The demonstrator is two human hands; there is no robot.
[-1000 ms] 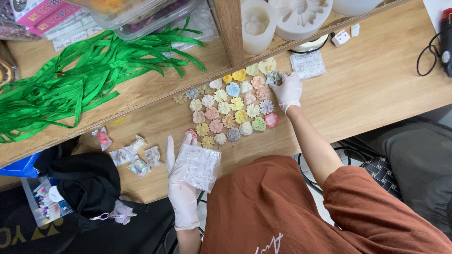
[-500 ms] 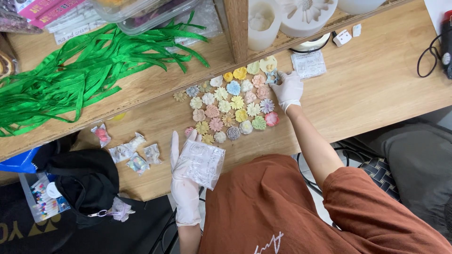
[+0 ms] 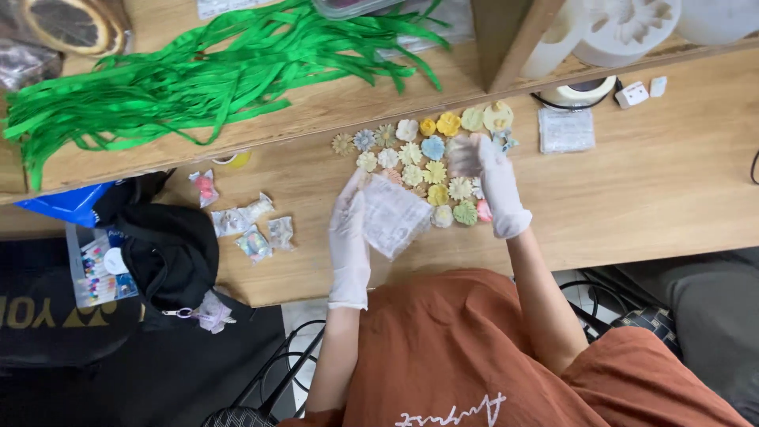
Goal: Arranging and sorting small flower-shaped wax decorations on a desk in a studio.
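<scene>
Several pastel flower-shaped pieces (image 3: 423, 150) lie in rows on the wooden table (image 3: 672, 182). My left hand (image 3: 349, 237), in a white glove, holds a small stack of clear plastic bags (image 3: 393, 215) just over the near side of the flowers. My right hand (image 3: 500, 190), also gloved, is raised above the right side of the rows. Its fingertips pinch a pale flower piece (image 3: 465, 154), which is blurred. The two hands are close together, about a bag's width apart.
A heap of green ribbons (image 3: 198, 71) covers the raised shelf at the back left. Small wrapped packets (image 3: 249, 225) and a black bag (image 3: 166, 253) lie to the left. A clear packet stack (image 3: 565, 129), a tape roll (image 3: 589, 88) and white moulds (image 3: 624, 24) sit at the back right.
My right hand has left the far right corner of the flowers and come toward the bags with a piece. My left hand has lifted the bags up and toward the flowers.
</scene>
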